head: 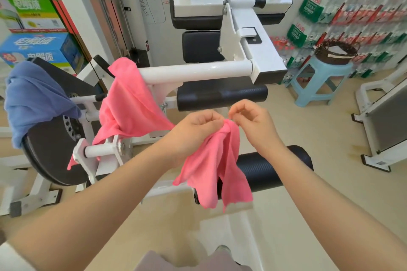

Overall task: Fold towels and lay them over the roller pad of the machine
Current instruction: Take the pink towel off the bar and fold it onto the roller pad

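My left hand (196, 127) grips the bunched top of a pink towel (215, 167), which hangs crumpled in front of the near black roller pad (273, 167) of the white machine. My right hand (251, 116) hovers at the same top edge, fingers curled, its fingertips beside the cloth; whether they pinch it is unclear. A second pink towel (130, 103) is draped over the machine's white bar (193, 71) to the left. A blue towel (35, 99) lies over the black weight disc (52, 160) at far left. Another black roller pad (222, 95) sits farther back.
A light blue plastic stool (319, 81) with a dark wicker basket (335, 53) on it stands at the right, before stacked packs of bottled water (352, 20). Cardboard boxes (33, 28) are stacked at far left. Another white machine frame (383, 121) stands at the right edge.
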`<state>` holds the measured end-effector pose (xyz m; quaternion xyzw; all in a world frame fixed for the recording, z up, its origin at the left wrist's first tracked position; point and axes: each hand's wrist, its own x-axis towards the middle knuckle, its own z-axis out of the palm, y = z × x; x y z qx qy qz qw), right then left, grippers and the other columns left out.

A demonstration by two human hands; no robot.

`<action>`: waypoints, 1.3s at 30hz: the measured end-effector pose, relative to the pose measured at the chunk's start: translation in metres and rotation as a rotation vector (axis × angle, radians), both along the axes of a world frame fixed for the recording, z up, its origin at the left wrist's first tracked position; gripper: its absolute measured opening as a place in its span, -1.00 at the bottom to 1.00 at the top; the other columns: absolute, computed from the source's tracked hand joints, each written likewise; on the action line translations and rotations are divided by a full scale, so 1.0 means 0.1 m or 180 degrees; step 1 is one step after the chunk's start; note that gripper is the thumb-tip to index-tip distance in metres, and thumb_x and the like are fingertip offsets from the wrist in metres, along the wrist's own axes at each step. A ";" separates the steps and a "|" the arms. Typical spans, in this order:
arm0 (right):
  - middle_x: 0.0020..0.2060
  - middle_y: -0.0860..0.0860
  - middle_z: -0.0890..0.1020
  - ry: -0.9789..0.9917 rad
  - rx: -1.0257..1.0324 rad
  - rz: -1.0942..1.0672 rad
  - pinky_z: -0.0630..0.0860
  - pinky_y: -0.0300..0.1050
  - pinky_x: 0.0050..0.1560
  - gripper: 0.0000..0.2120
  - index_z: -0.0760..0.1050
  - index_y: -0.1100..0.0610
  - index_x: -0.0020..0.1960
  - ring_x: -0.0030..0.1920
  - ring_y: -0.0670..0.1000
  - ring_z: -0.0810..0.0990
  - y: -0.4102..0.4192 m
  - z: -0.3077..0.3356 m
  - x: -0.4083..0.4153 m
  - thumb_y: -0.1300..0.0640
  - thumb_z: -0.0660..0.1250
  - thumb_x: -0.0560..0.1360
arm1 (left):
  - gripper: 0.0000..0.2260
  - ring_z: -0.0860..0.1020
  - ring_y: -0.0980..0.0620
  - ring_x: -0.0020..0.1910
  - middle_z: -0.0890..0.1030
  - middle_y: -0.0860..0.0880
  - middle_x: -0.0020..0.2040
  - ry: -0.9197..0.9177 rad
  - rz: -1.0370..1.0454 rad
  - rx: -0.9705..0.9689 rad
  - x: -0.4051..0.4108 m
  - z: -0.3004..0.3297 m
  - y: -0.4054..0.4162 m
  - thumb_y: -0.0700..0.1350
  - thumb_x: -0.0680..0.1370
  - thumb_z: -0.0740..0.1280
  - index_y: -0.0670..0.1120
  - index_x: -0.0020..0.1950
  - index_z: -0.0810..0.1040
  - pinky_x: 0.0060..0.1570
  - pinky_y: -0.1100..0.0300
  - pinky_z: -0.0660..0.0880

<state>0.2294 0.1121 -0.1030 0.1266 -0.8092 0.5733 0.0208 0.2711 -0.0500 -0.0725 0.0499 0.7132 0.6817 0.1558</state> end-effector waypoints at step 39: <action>-0.27 0.03 0.51 -0.0512 0.2116 -0.1069 0.36 -0.13 -0.27 -0.84 0.46 0.15 -0.17 -0.21 0.09 0.50 -0.11 -0.45 -0.02 0.31 0.14 0.47 | -0.84 0.52 0.04 -0.10 0.55 0.02 -0.15 -0.0328 0.2966 0.2003 -0.11 -0.24 -0.77 -0.12 0.52 0.25 0.05 -0.22 0.55 -0.03 0.11 0.49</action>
